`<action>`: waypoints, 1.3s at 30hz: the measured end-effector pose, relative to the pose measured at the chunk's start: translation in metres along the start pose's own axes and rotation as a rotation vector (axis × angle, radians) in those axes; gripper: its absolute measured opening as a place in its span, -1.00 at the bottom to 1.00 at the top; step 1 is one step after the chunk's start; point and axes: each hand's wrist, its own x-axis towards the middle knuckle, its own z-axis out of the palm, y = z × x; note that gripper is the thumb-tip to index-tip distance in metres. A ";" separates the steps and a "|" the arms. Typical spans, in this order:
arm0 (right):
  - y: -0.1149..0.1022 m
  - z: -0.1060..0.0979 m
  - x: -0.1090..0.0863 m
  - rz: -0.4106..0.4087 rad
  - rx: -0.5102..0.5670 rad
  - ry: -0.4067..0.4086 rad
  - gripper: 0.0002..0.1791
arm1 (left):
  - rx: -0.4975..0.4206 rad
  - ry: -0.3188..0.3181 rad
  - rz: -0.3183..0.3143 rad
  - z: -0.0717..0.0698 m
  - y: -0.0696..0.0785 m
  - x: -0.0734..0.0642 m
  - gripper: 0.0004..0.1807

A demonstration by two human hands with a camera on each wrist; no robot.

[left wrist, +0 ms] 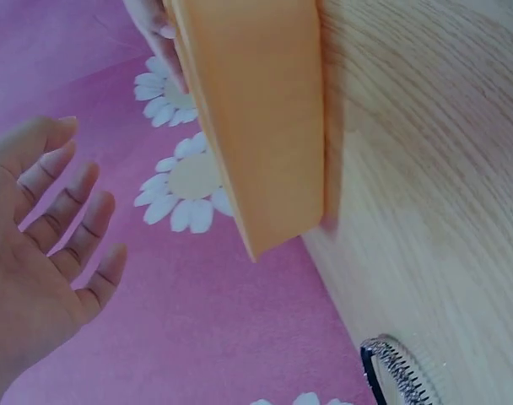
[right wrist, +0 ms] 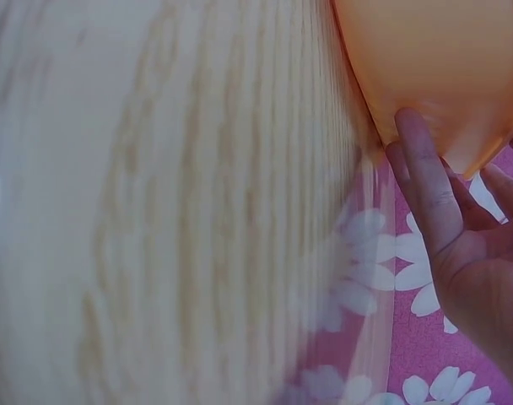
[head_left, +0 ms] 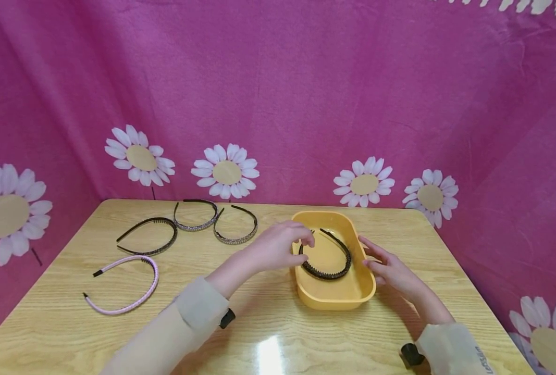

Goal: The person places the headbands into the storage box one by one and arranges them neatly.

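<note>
A yellow plastic tray [head_left: 334, 303] stands on the table with a black toothed headband [head_left: 349, 259] lying inside. My left hand [head_left: 278, 246] hovers over the tray's left rim, its fingers loosely bent and nothing in them. In the left wrist view that hand [left wrist: 50, 245] shows its palm, apart from the tray's outer wall [left wrist: 261, 118]. On the opposite side, my right hand [head_left: 395, 272] touches the tray's right wall with its fingers extended. The right wrist view has those fingers [right wrist: 429, 181] against the tray's outside [right wrist: 434, 59].
Several headbands lie on the left half of the wooden table [head_left: 259, 338]: a pink one [head_left: 153, 284], a black one [head_left: 174, 240] and two with glittery bands [head_left: 194, 228] [head_left: 233, 240]. A pink flowered cloth [head_left: 287, 104] hangs behind and beside the table.
</note>
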 end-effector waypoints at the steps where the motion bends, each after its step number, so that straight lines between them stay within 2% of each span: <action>1: 0.000 0.000 0.000 0.000 0.001 -0.001 -0.27 | 0.002 0.010 -0.005 -0.002 0.000 -0.002 -0.76; 13: 0.000 0.001 0.001 0.008 -0.005 0.005 -0.27 | -0.012 0.173 -0.027 -0.020 0.000 -0.033 -0.72; 22: 0.001 0.001 0.001 0.003 -0.028 0.017 -0.27 | -0.055 0.289 -0.038 -0.032 -0.004 -0.060 -0.71; 33: 0.000 0.001 0.000 0.016 -0.043 0.026 -0.27 | -0.095 0.394 -0.101 -0.037 -0.019 -0.102 -0.68; 39: 0.001 0.001 0.001 0.026 -0.030 0.026 -0.28 | -0.050 0.451 -0.123 -0.038 -0.032 -0.126 -0.66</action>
